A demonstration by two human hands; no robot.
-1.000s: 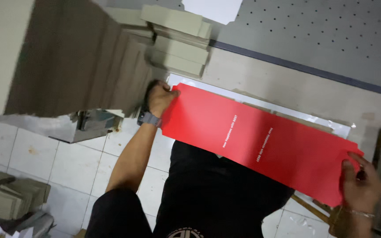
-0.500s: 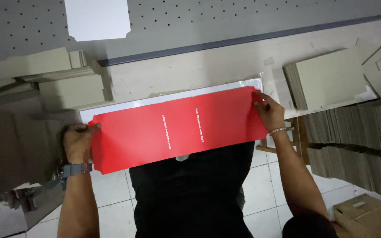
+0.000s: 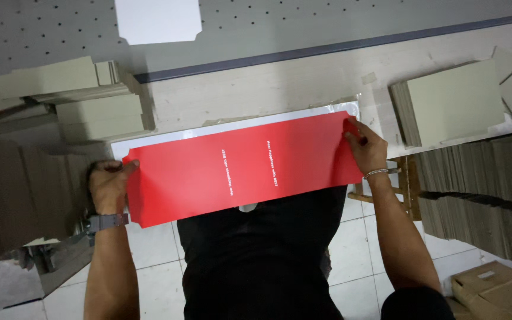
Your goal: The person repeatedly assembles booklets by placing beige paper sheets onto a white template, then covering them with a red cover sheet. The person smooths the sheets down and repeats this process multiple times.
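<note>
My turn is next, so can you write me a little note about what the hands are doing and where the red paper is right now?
Left hand: fingers pinch the left end of the long red sheet.
Right hand: fingers grip the sheet's right end.
The sheet is stretched flat between both hands, partly over a white sheet on the pale wooden bench.
Stacks of grey board lie at both sides.
Done: the red sheet is picked up and held level.
Left: it is not yet laid down or let go.

Long sheet stretched across the near edge of the workbench, over a plastic-wrapped stack. Left hand at its left end, right hand at its right. Board piles far left, another pile right.
</note>
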